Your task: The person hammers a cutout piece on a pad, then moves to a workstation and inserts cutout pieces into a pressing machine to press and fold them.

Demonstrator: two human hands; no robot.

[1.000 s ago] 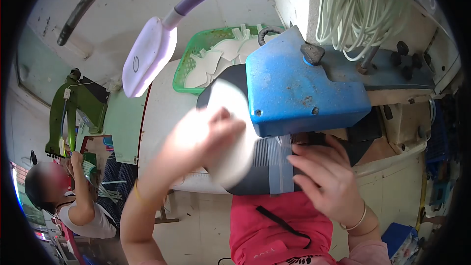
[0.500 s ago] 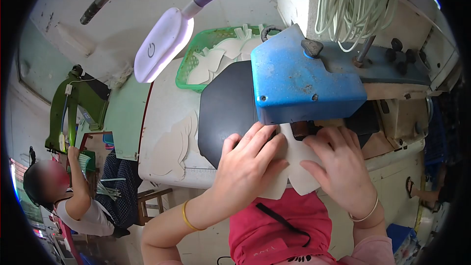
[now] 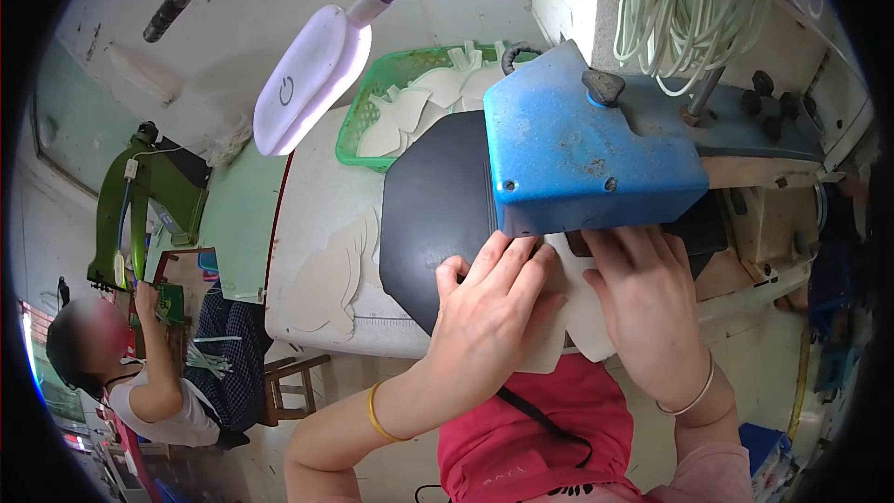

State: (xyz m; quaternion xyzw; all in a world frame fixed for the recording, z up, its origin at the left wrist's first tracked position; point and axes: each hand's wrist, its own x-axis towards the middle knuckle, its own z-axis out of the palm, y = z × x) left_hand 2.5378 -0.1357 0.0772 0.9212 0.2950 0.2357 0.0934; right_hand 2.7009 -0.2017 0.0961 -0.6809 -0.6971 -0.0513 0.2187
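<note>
Under the front edge of a blue machine head, a cream, flat cut piece sticks out toward my body. My left hand grips its left side, fingers bent and fingertips close below the machine head. On the other side, my right hand holds the piece, with its fingertips partly hidden under the head. The part of the piece beneath the machine is out of sight. Left of my left hand lies a black angular panel beside the machine.
More cream pieces lie on the white table. Behind the panel stands a green basket of similar pieces. A lamp and looped pale cords hang above. At left, a seated person works at a green machine.
Both hands have shifted slightly, and the right fingertips reach further under the machine head. Less of the cream piece shows. The whole view has moved a little.
</note>
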